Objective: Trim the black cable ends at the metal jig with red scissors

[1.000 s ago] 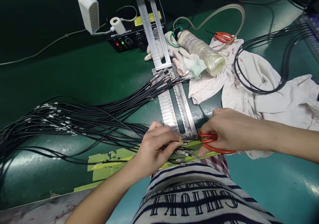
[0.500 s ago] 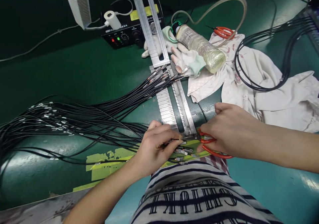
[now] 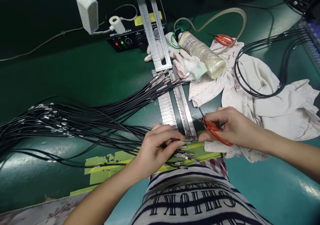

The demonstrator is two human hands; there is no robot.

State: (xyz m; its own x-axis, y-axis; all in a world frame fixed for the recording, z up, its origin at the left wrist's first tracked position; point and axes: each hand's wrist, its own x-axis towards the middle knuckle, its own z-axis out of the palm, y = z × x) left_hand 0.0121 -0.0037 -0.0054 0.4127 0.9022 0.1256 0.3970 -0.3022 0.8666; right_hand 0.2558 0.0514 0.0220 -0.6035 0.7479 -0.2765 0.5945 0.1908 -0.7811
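Observation:
My left hand (image 3: 158, 148) pinches a thin black cable (image 3: 177, 139) between thumb and fingertips. The cable's metal end points right, just beyond the fingers, near the low end of a slotted metal fixture (image 3: 183, 108). In my right hand (image 3: 227, 126) is a pair of red-handled cutters (image 3: 216, 133), with the jaws toward the upper left. They stand apart from the cable end. Below the left fingertips lie several metal-tipped cable ends (image 3: 183, 155). A large bundle of black cables (image 3: 100, 109) runs left, its upper ends resting across the fixture.
A black control box (image 3: 135, 39) stands behind a metal frame. Right of it are white gloves (image 3: 188, 64), a wrapped bottle (image 3: 202, 53) with tubing, and a second red-handled tool (image 3: 224, 40). White cloth (image 3: 272, 115) and looped black cables (image 3: 262, 91) lie at right.
My right hand has shifted slightly right and turned the cutters, their handles now closer together. My left hand keeps its pinch, and a silvery cable end now shows beyond its fingers.

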